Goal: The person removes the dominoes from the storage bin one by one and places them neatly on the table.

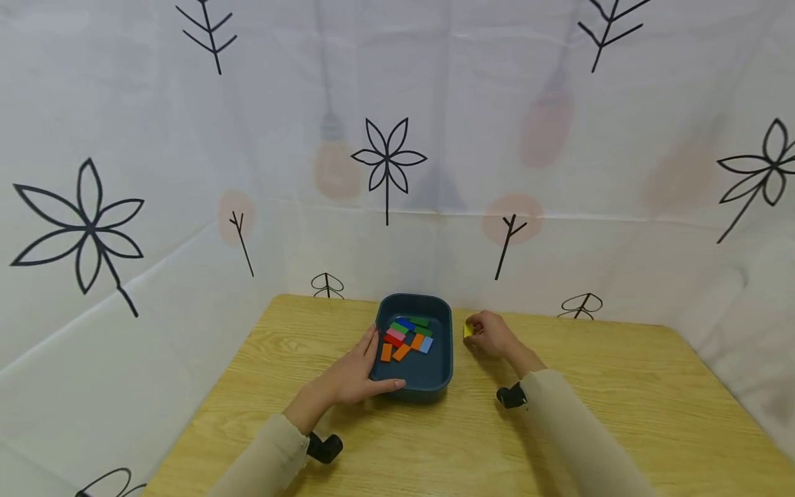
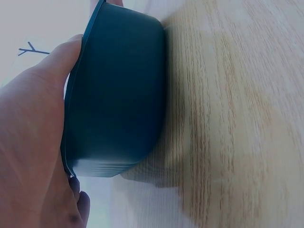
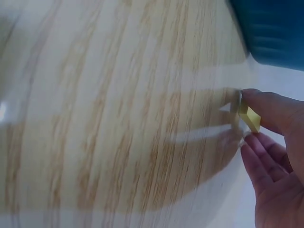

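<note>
A dark blue-green tub [image 1: 428, 376] stands on the wooden table, holding several small flat coloured blocks: orange, red, pink, green, blue and light blue. Along its left side and near left corner lies my left hand [image 1: 355, 373], fingers stretched along the side and thumb over the near rim. The left wrist view shows this hand [image 2: 33, 123] against the rim. To the right of the tub, my right hand [image 1: 493, 334] pinches a yellow block [image 1: 468, 331] between thumb and fingers. In the right wrist view the yellow block [image 3: 252, 119] is tilted, close over the table.
The wooden table [image 1: 596, 393] extends to both sides of the tub. A white cloth backdrop [image 1: 447, 255] with plant drawings hangs behind the table and around its sides. Each wrist carries a small black camera mount [image 1: 511, 396].
</note>
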Motion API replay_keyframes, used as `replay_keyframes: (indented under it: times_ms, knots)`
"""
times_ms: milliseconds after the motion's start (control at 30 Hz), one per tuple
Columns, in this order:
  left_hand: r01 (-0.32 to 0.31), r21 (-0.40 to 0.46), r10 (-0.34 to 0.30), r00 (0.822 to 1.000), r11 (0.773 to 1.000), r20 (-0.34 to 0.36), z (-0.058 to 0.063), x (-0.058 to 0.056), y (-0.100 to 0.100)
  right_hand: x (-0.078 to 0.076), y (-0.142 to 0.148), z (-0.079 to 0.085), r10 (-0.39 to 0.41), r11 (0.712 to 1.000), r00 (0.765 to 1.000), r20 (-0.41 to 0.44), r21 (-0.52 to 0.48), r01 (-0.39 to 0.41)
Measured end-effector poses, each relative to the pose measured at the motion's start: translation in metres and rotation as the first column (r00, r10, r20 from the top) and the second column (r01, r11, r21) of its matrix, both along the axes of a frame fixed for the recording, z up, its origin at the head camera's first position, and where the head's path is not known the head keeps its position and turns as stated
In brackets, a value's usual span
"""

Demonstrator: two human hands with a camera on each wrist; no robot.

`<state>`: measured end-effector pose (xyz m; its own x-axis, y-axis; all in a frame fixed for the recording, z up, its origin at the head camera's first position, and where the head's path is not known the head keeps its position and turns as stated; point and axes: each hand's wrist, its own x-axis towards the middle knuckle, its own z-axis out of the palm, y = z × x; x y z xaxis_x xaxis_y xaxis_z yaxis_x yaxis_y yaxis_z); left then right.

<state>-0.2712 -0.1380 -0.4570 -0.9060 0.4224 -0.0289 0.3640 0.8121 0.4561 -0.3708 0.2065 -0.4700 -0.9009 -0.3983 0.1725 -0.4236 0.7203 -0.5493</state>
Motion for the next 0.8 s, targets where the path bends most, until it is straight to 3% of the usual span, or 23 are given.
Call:
replay_keyframes:
  times_ms: [367,800]
  knots:
    - [0.004,-0.003,-0.004,1.000,1.000,0.001,0.0018,0.0007,0.0006,-0.0059,0.0021,-0.0050,0.002,1.000,1.000,0.027,0.031,-0.003]
    - [0.007,0.009,-0.007,1.000,1.000,0.007,0.0024,0.0005,0.0000,0.0034,0.0095,-0.0008,0.001,1.000,1.000,0.018,0.002,-0.001]
